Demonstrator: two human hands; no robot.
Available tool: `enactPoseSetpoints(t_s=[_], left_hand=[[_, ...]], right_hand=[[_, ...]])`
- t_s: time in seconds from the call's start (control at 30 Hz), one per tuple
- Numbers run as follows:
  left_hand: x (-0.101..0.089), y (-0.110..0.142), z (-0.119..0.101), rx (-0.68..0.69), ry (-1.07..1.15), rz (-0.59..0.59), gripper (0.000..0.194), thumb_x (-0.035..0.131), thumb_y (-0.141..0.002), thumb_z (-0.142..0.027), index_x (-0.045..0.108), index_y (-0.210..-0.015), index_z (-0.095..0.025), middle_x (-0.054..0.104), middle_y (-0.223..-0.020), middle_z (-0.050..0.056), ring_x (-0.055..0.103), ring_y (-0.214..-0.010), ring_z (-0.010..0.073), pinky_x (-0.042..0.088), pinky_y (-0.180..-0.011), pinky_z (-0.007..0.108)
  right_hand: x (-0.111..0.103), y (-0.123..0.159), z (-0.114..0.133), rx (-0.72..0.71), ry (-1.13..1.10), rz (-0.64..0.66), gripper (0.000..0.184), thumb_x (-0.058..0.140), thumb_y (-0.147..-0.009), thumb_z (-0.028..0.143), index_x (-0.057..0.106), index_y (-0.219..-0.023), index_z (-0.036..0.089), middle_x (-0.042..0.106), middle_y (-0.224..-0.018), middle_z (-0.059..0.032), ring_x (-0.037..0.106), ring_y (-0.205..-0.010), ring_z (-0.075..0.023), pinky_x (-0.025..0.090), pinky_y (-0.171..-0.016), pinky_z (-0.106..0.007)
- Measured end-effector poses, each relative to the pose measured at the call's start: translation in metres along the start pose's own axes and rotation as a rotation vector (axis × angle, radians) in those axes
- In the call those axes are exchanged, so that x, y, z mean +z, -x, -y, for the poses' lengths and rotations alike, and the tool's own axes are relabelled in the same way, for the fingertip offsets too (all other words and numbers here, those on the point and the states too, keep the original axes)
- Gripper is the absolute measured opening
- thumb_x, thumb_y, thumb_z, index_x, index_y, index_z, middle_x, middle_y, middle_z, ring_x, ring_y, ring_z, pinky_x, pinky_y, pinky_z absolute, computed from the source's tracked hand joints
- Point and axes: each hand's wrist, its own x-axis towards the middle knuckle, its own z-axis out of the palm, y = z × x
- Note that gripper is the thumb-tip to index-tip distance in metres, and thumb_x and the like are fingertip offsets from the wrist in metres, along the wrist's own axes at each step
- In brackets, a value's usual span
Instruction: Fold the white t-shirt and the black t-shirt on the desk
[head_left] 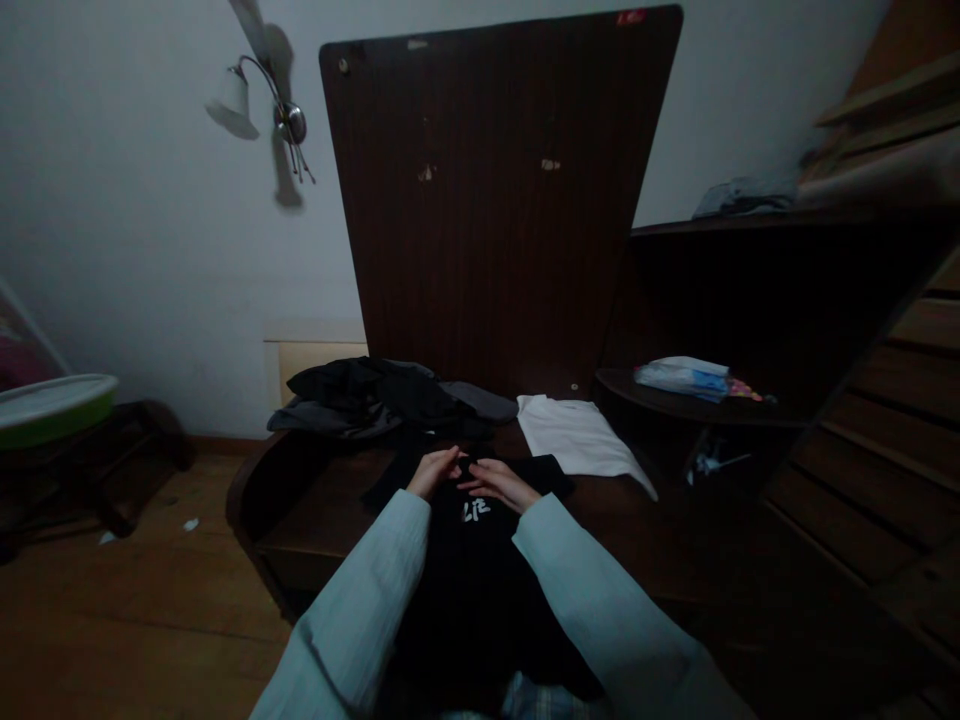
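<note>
A black garment (480, 560) with white print lies spread on the dark wooden table (322, 510) in front of me. My left hand (433, 471) and my right hand (497, 482) rest close together on its upper part, near the collar area. The left hand's fingers look curled onto the cloth. The right hand's fingers lie stretched flat over the fabric. Both arms wear pale blue sleeves.
A heap of dark clothes (382, 398) lies at the table's back. A folded white shirt (577, 435) lies to the right. A tall dark board (495, 200) leans on the wall. A shelf (697, 400) at right holds a packet. A wall lamp (247, 100) hangs upper left.
</note>
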Motion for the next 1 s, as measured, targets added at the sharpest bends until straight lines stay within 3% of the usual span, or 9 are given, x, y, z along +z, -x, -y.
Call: enactPoseSetpoints(t_s=[0.17, 0.23, 0.4, 0.47, 0.6, 0.7, 0.87, 1.0], left_hand=[[-0.004, -0.005, 0.009, 0.072, -0.142, 0.063, 0.037, 0.073, -0.052, -0.038, 0.064, -0.076, -0.011, 0.059, -0.060, 0.001, 0.050, -0.049, 0.0074, 0.042, -0.052, 0.022], [-0.006, -0.008, 0.013, 0.140, -0.222, 0.024, 0.033, 0.069, -0.057, -0.034, 0.062, -0.081, -0.012, 0.058, -0.063, 0.000, 0.050, -0.050, 0.0074, 0.043, -0.054, 0.023], [-0.011, -0.012, 0.016, 0.460, -0.559, -0.375, 0.022, 0.055, -0.068, -0.015, 0.058, -0.090, -0.016, 0.055, -0.069, -0.001, 0.054, -0.065, 0.0117, 0.044, -0.069, 0.027], [-0.014, -0.013, 0.016, 0.520, -0.684, -0.457, 0.020, 0.050, -0.070, -0.012, 0.059, -0.088, -0.016, 0.056, -0.074, 0.002, 0.055, -0.074, 0.0145, 0.044, -0.075, 0.030], [-0.019, -0.014, 0.017, 0.474, -0.776, -0.528, 0.016, 0.046, -0.071, -0.010, 0.061, -0.075, -0.016, 0.056, -0.076, 0.005, 0.055, -0.078, 0.0183, 0.043, -0.078, 0.034], [-0.022, -0.015, 0.018, 0.398, -0.714, -0.575, 0.014, 0.047, -0.069, -0.009, 0.059, -0.066, -0.017, 0.055, -0.071, 0.005, 0.055, -0.078, 0.0197, 0.042, -0.080, 0.036], [-0.024, -0.017, 0.018, 0.361, -0.587, -0.604, 0.012, 0.048, -0.068, -0.012, 0.056, -0.063, -0.019, 0.056, -0.071, 0.003, 0.054, -0.078, 0.0187, 0.041, -0.082, 0.035], [-0.023, -0.021, 0.018, 0.307, -0.488, -0.605, 0.009, 0.048, -0.069, -0.015, 0.054, -0.064, -0.018, 0.056, -0.067, 0.001, 0.055, -0.071, 0.0160, 0.043, -0.077, 0.032]], right_hand=[[0.000, -0.007, -0.005, 0.008, 0.076, -0.093, 0.022, 0.065, -0.067, 0.034, 0.056, -0.077, 0.016, 0.066, -0.078, -0.0036, 0.062, -0.057, -0.0101, 0.046, -0.048, -0.018], [-0.001, -0.009, -0.006, 0.006, 0.081, -0.107, 0.021, 0.066, -0.064, 0.030, 0.052, -0.071, 0.017, 0.065, -0.070, -0.0005, 0.062, -0.054, -0.0098, 0.046, -0.046, -0.017], [-0.001, -0.011, -0.008, -0.077, 0.096, -0.148, 0.023, 0.066, -0.054, 0.019, 0.044, -0.063, 0.018, 0.057, -0.056, 0.0058, 0.059, -0.052, -0.0098, 0.042, -0.044, -0.017], [-0.001, -0.011, -0.007, -0.123, 0.087, -0.177, 0.020, 0.062, -0.052, 0.017, 0.046, -0.064, 0.018, 0.057, -0.055, 0.0054, 0.057, -0.049, -0.0092, 0.040, -0.043, -0.017], [-0.003, -0.012, -0.006, -0.203, -0.032, -0.280, 0.013, 0.054, -0.051, 0.015, 0.049, -0.063, 0.018, 0.049, -0.048, 0.0072, 0.045, -0.042, -0.0059, 0.030, -0.039, -0.017], [-0.005, -0.010, -0.003, -0.246, -0.168, -0.234, 0.009, 0.051, -0.049, 0.014, 0.051, -0.058, 0.017, 0.046, -0.047, 0.0071, 0.039, -0.042, -0.0049, 0.026, -0.039, -0.017], [-0.005, -0.007, 0.000, -0.236, -0.352, -0.139, 0.013, 0.050, -0.049, 0.013, 0.055, -0.061, 0.018, 0.055, -0.058, 0.0045, 0.047, -0.056, -0.0089, 0.038, -0.053, -0.021], [-0.007, -0.007, -0.001, -0.256, -0.413, -0.133, 0.015, 0.046, -0.052, 0.010, 0.055, -0.061, 0.018, 0.056, -0.061, 0.0041, 0.049, -0.062, -0.0099, 0.041, -0.060, -0.022]])
